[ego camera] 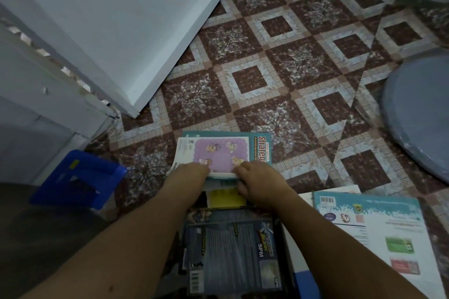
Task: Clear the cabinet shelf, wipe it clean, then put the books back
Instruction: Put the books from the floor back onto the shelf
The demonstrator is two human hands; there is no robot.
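Gripping the near edge of a stack of books [218,153] on the floor, my left hand [192,172] and right hand [257,182] sit side by side, fingers curled down over the paper edges. How far my fingertips reach underneath I cannot tell.

The top book is a thin paperback with a glossy lilac cover, printed with small cartoon figures and framed in white. Under it a teal book [263,148] sticks out on the right and far sides, showing red lettering. Loose page edges fan out at the left of the stack.

Closer to me, a matte yellow cover [226,198] shows between my wrists. Below that lies a dark, shiny workbook [230,250] with grey text blocks and a barcode, flat between my forearms. To my right lies a large pale book [369,226] with a teal band, a barcode and green and red panels, also flat.

The floor [291,56] is vinyl, patterned in maroon and pale-blue diamonds with key borders. A white cabinet door [121,31], smooth and flat-edged, swings open across the upper left, its corner just above the floor. The cabinet body [36,104] stands at far left, its front edge chipped. A blue plastic piece [80,177], angular and tilted, sits left of my left forearm. A round grey object [418,114] lies at the right edge, well apart from the books.
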